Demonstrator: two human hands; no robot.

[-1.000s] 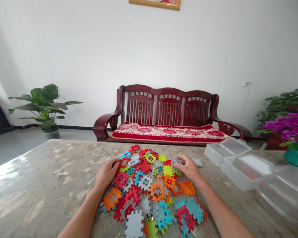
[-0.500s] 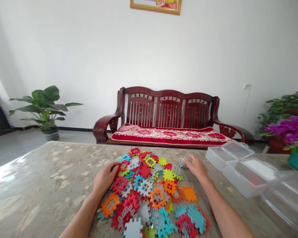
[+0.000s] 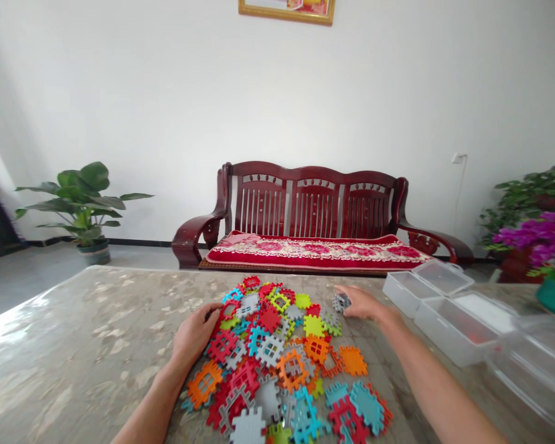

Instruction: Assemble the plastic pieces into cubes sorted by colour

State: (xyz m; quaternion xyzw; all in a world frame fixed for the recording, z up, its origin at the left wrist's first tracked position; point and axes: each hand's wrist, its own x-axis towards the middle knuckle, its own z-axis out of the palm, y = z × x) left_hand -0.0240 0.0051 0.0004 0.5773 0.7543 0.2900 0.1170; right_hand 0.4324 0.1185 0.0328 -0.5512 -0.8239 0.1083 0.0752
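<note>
A person's two bare hands worked at a heap of interlocking plastic tiles (image 3: 282, 351) spread across a marble-patterned counter (image 3: 83, 345). The right hand (image 3: 361, 303) reached to the heap's far right corner, fingers curled around a small grey tile (image 3: 341, 302); the piece sat at the fingertips, just beyond the heap's edge, though whether it was lifted or resting on the counter could not be told. The left hand (image 3: 195, 336) lay flat and spread on the heap's left edge, fingertips touching red tiles.

The grey tile lay far right of the heap's middle, well apart from the left hand and directly at the right one. It looked roughly square, with no clear long axis.

To the right of the heap, beyond a strip of bare counter, stood a row of clear plastic storage boxes (image 3: 448, 320), their lids open; the nearest box was close to the right hand, with nothing between them. Left of the heap the counter ran bare to its edge.

Behind the heap, past the counter's far edge, stood a dark red wooden bench (image 3: 314, 209) with a floral cushion, a leafy potted plant (image 3: 86, 200) to its left and purple flowers (image 3: 536, 237) to its right.
</note>
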